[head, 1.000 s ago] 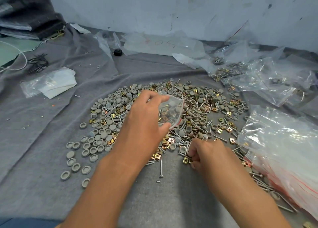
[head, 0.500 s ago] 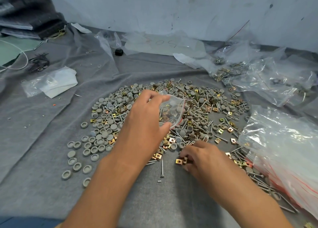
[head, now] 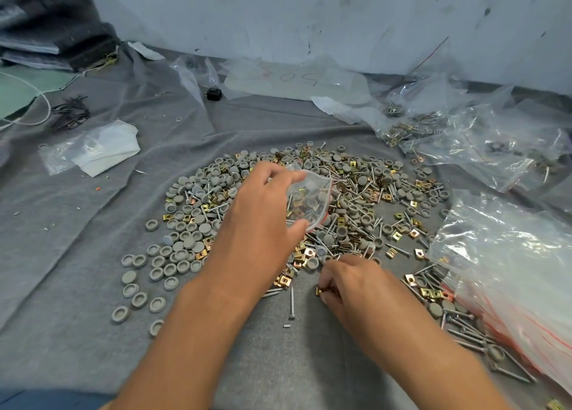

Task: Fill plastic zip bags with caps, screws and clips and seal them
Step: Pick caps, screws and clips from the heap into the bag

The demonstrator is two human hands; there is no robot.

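A wide pile of grey caps [head: 198, 224], silver screws [head: 365, 189] and gold clips [head: 399, 234] lies on the grey cloth. My left hand [head: 263, 217] holds a small clear zip bag [head: 309, 200] above the pile, pinched between thumb and fingers; the bag holds some parts. My right hand [head: 349, 281] is at the pile's near edge, its fingertips pinching a gold clip [head: 320, 291] on the cloth. A single screw [head: 292, 304] lies just left of that hand.
A stack of clear zip bags with red strips [head: 510, 270] lies at the right. Filled and loose bags [head: 464, 137] sit at the back right. A white folded packet [head: 99, 149] lies at the left, black clips [head: 69, 115] beyond it. A wall closes the back.
My right hand drew back from the pile toward me with a gold clip under its fingertips. The left hand and bag stayed almost still.
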